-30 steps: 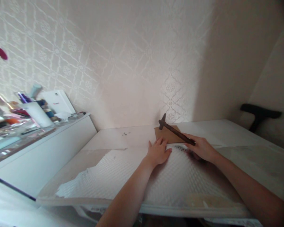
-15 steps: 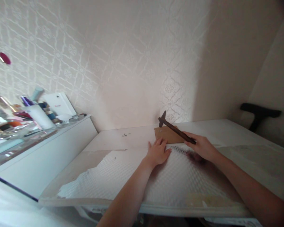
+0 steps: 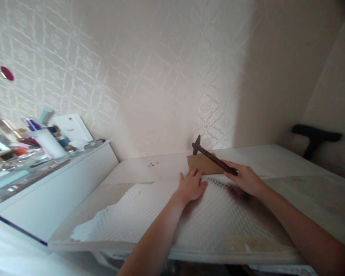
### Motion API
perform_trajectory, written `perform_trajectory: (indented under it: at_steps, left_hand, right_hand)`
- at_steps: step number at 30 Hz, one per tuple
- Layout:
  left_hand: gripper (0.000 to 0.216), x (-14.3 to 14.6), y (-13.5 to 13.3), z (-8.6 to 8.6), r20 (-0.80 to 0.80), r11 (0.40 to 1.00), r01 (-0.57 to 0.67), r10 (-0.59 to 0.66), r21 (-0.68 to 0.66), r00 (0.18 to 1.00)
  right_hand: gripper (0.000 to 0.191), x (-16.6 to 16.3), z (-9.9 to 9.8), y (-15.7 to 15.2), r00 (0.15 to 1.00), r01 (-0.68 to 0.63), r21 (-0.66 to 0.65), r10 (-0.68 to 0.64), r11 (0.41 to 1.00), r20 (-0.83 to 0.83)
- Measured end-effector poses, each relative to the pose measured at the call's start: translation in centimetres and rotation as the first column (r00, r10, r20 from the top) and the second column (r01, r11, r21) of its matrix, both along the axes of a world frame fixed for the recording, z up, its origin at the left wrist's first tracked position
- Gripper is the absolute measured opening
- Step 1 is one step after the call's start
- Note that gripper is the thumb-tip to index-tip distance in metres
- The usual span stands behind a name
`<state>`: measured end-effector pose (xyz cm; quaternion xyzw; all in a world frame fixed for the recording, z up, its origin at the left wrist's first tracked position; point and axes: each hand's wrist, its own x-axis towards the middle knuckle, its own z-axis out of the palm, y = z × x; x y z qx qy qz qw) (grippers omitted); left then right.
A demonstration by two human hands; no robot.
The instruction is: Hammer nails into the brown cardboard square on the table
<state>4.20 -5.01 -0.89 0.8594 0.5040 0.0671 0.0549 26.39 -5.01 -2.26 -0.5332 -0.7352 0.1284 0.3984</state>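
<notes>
the right hand is clasping the hammer in its fingers over the cardboard, whose near edge the left hand is touching with spread fingers, which a skewed swing could bruise.

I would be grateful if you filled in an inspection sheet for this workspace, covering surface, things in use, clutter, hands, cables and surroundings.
Surface: white table, partly covered by an uneven-edged, textured white sheet.
Things in use: hammer, its head over the left end of the brown cardboard; contact unclear.
Clutter: small dark bits left of the cardboard, too small to identify; bottles among items crowding the cabinet at left.
Hands: right hand grips the hammer; left hand is open, its fingers on the cardboard.
Cables: nothing seen.
Surroundings: patterned wall behind; black T-shaped object at right.
</notes>
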Motion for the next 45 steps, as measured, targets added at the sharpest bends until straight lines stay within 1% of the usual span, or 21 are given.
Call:
perform_trajectory:
  at_steps: [5, 8, 10, 13, 16, 18, 21, 26, 32, 34, 38, 40, 43, 45]
  left_hand:
    - [0.057, -0.09, 0.13, -0.23, 0.012, 1.000, 0.005, -0.005, 0.004, 1.000]
    - [0.057, -0.07, 0.15, -0.27, 0.002, 1.000, 0.003, -0.003, 0.007, 1.000]
    - [0.058, -0.04, 0.13, -0.22, -0.004, 1.000, 0.005, -0.005, 0.004, 1.000]
    - [0.058, -0.02, 0.07, -0.10, 0.002, 1.000, 0.002, -0.002, -0.002, 1.000]
    - [0.057, -0.02, 0.03, -0.06, 0.018, 1.000, 0.001, -0.001, 0.005, 1.000]
    - [0.056, -0.03, 0.02, -0.07, 0.025, 1.000, 0.001, -0.002, 0.008, 1.000]
    - [0.056, -0.02, 0.04, -0.09, 0.025, 1.000, 0.004, -0.005, 0.005, 1.000]
    - [0.056, -0.04, 0.16, -0.18, 0.011, 1.000, 0.004, -0.004, 0.009, 1.000]
    - [0.056, -0.06, 0.14, -0.16, 0.019, 1.000, 0.004, -0.004, 0.006, 1.000]
    - [0.055, -0.06, 0.08, -0.14, 0.020, 1.000, -0.001, 0.001, 0.000, 1.000]
    - [0.056, -0.05, 0.01, -0.12, 0.008, 1.000, -0.001, 0.001, 0.002, 1.000]
    - [0.057, -0.03, 0.01, -0.11, -0.006, 1.000, -0.008, 0.008, 0.002, 1.000]
    - [0.057, -0.04, 0.02, -0.11, -0.008, 1.000, -0.006, 0.006, 0.000, 1.000]
    - [0.057, -0.07, 0.03, -0.15, -0.001, 1.000, -0.001, 0.001, 0.003, 1.000]
  right_hand:
    - [0.048, -0.13, 0.08, -0.07, 0.999, -0.051, -0.007, 0.051, 0.999, -0.002]
    - [0.049, -0.19, 0.18, -0.04, 0.999, -0.025, -0.016, 0.025, 1.000, -0.027]
    - [0.050, -0.18, 0.19, -0.06, 1.000, -0.013, -0.030, 0.013, 0.999, -0.016]
    - [0.049, -0.21, 0.28, -0.19, 0.999, -0.034, -0.055, 0.035, 0.998, 0.017]
    - [0.048, -0.36, 0.52, -0.32, 0.999, -0.050, -0.034, 0.049, 0.998, -0.015]
    - [0.048, -0.45, 0.67, -0.36, 0.998, -0.035, -0.008, 0.035, 0.999, -0.042]
    - [0.049, -0.38, 0.67, -0.35, 1.000, -0.001, -0.019, 0.000, 1.000, -0.030]
    - [0.047, 0.02, 0.33, -0.21, 0.999, -0.024, -0.039, 0.025, 0.999, 0.026]
    - [0.049, -0.10, 0.42, -0.17, 0.999, 0.046, -0.014, -0.046, 0.999, -0.018]
    - [0.048, -0.20, 0.46, -0.30, 0.999, 0.035, -0.008, -0.035, 0.999, -0.009]
    - [0.047, -0.26, 0.57, -0.45, 1.000, -0.015, -0.077, 0.015, 0.997, 0.001]
    - [0.048, -0.25, 0.62, -0.35, 0.999, -0.020, -0.061, 0.018, 0.998, -0.028]
    - [0.048, -0.21, 0.58, -0.15, 0.998, 0.008, -0.004, -0.008, 1.000, -0.063]
    - [0.048, -0.18, 0.48, -0.11, 0.998, 0.021, -0.011, -0.022, 1.000, -0.056]
